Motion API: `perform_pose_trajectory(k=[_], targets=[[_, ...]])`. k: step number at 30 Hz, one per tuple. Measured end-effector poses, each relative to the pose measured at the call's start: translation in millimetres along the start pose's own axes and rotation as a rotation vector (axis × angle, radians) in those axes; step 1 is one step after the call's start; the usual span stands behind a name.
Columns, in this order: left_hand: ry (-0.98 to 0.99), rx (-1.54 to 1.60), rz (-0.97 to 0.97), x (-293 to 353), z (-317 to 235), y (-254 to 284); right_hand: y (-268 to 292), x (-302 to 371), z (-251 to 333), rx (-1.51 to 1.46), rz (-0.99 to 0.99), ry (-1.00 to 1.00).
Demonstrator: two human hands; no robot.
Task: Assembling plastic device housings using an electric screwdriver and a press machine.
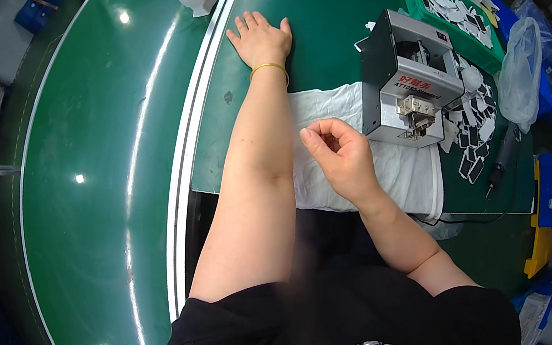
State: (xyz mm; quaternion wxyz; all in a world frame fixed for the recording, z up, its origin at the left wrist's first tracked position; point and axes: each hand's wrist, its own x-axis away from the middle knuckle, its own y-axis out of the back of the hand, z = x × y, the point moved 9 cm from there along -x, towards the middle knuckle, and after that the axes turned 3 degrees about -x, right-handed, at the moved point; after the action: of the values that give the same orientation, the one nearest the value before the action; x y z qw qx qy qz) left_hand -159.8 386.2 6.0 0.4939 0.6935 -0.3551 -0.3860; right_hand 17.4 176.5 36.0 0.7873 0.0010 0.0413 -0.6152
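Beside the loosely curled right grip (346, 161), whose contents cannot be told, stands a grey-and-black, box-shaped metal machine (420, 81); the left grip (262, 41) lies spread on the green tabletop (320, 17). Good practice: both clear of the silvery mechanism (416, 107).

A plain black top (414, 313) covers the torso, its short sleeves (241, 315) ending on the upper arms so that both forearms (253, 140) are bare. A slim gold-coloured bangle (266, 66) rings the left wrist. At the neckline lies a necklace (370, 344) of elongated, silvery-white beads. The left hand (262, 41) and right hand (347, 163) are bare.
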Motion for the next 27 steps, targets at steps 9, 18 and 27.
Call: perform_pose_trajectory(k=[9, 18, 27], targets=[[0.000, 0.019, 0.000, 1.7, 4.0, 1.8, -24.6, -3.6, 34.5, 0.020, 0.063, 0.131], [-0.046, 0.001, -0.087, -1.7, -4.8, 5.2, -45.1, -9.8, 69.4, 0.446, 0.046, 0.505], [-0.045, -0.060, -0.090, -4.4, -2.7, 0.1, -33.0, -1.4, 62.2, 0.444, -0.086, 0.491]])
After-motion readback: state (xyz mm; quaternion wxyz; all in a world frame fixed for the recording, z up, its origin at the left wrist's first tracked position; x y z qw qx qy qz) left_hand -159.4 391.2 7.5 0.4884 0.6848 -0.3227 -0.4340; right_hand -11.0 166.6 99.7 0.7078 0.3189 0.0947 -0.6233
